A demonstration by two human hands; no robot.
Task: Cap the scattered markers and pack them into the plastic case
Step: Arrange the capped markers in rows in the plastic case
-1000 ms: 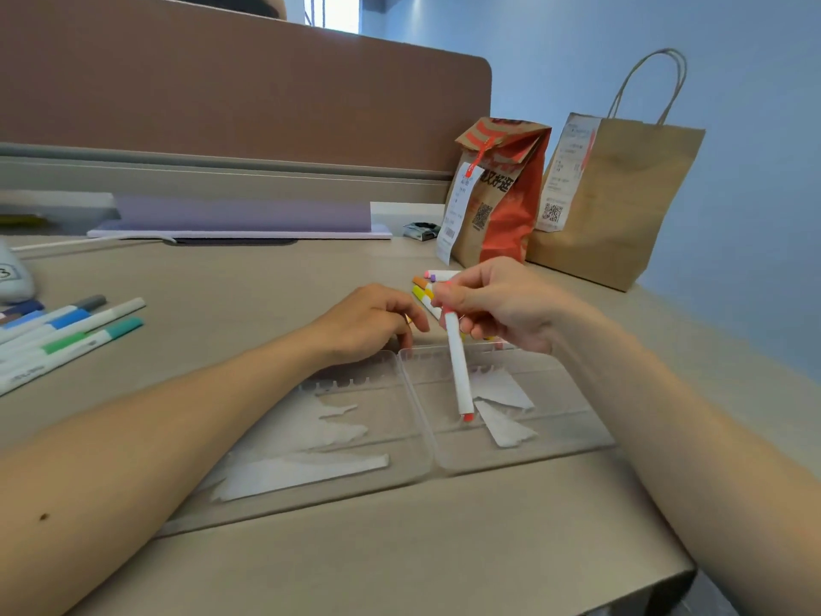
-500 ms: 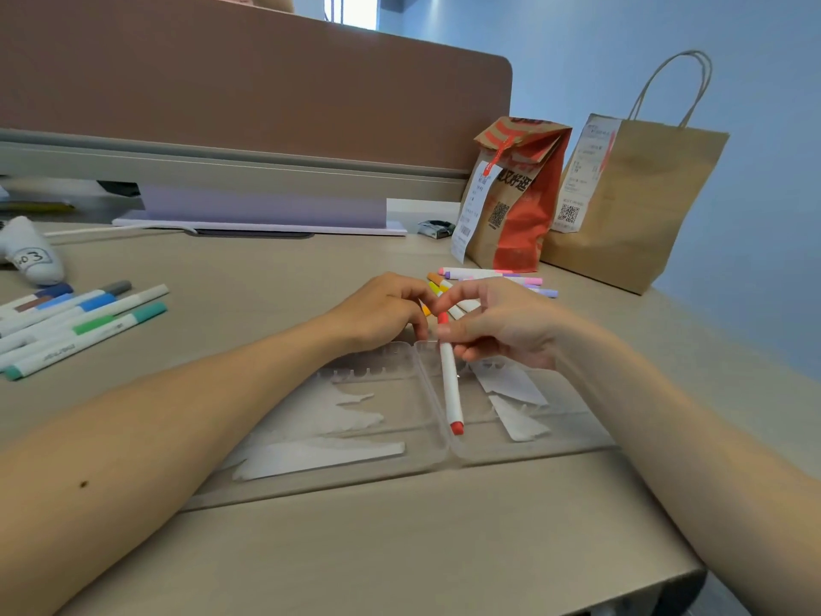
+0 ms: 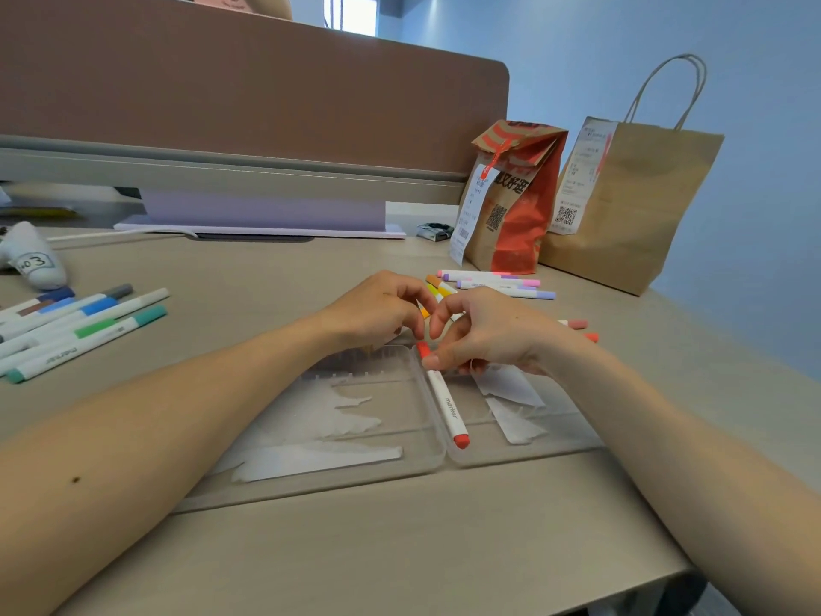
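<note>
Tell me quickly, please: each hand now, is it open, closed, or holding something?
Left hand: fingers curled, grip cannot be told.
Right hand: pinches the red marker near its top.

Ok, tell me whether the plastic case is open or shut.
Open: the plastic case lies spread flat in two clear halves, a red marker lying beside its hinge.

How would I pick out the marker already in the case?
Find the clear plastic case lying open near the front of the desk. In its right half, by the centre, lies a white marker. It alone is inside, red-capped at both ends.
</note>
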